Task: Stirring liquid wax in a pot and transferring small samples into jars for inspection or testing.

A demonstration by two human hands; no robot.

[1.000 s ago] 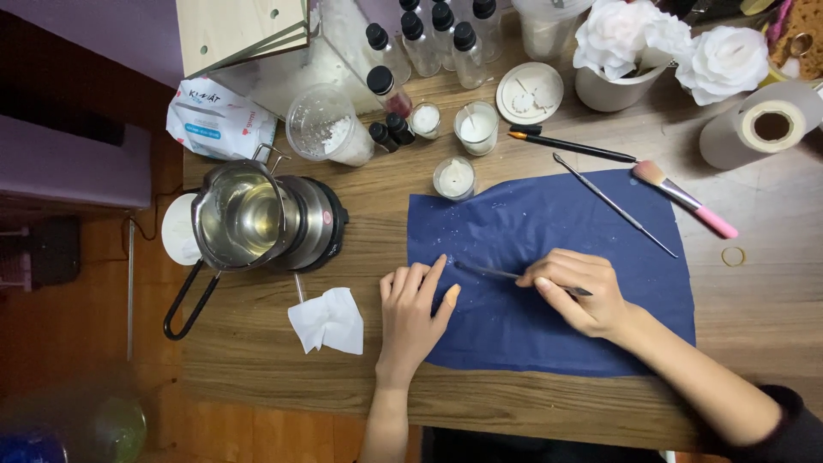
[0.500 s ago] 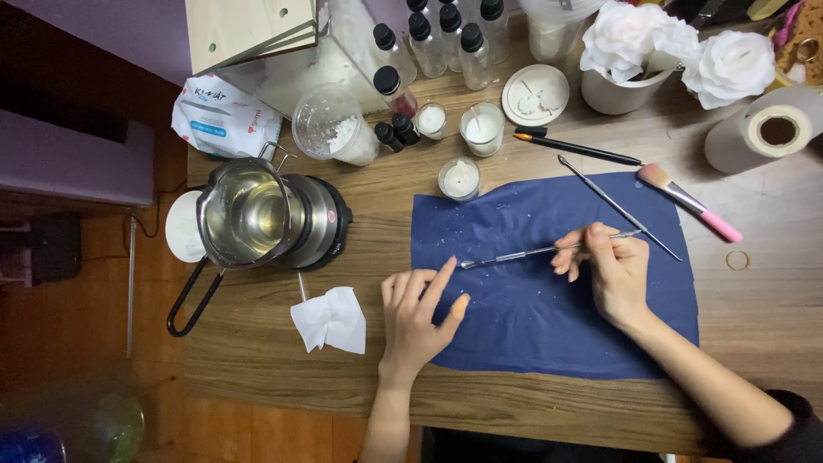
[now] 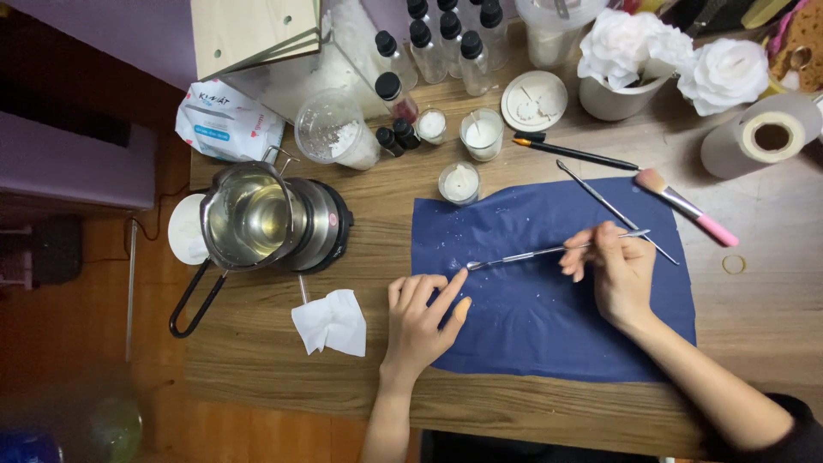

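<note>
Right hand (image 3: 619, 270) pinches a thin metal spatula tool (image 3: 549, 252) near its back end, tip hovering low over the blue cloth (image 3: 531, 326), maybe touching it, hard to tell. Left hand (image 3: 420, 321) lies flat and open on the cloth's left edge, index finger pointing at the tip. A crumpled white tissue (image 3: 330, 321) sits just left, melting pot (image 3: 253, 219) beyond it on the wooden surface (image 3: 377, 377).

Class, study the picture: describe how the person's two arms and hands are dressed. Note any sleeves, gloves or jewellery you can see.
Both hands are bare, with no gloves. The left hand and its forearm show no sleeve. The right hand has a bare forearm too, with a dark sleeve pushed up near the elbow. No rings, bracelets or watch are visible.
</note>
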